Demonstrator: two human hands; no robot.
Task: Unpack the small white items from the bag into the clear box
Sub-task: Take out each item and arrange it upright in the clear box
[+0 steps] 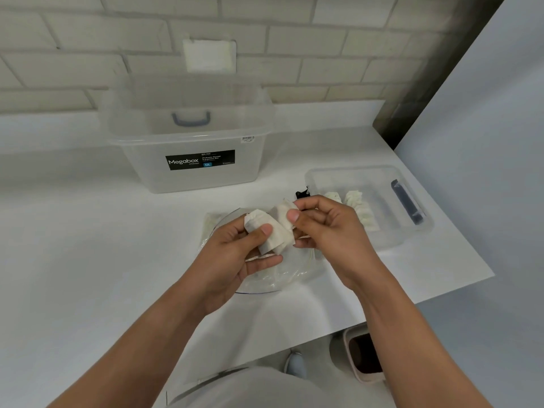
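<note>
My left hand (pixel 238 254) grips a small stack of white sachets (pixel 272 234) between thumb and fingers, above the clear plastic bag (pixel 282 275) lying on the white table. My right hand (pixel 326 228) pinches one white sachet (pixel 284 213) at the top of that stack with thumb and forefinger. To the right stands a small clear box (pixel 412 231) with rows of white sachets (pixel 360 210) lined up inside it. More white items show faintly through the bag under my hands.
A large clear Megabox tub (pixel 188 142) stands at the back against the brick wall. A dark blue handle (pixel 407 206) lies in the small box, and a small black clip (pixel 301 193) sits by its left edge. The table edge runs diagonally at right; a bin (pixel 363 353) stands below.
</note>
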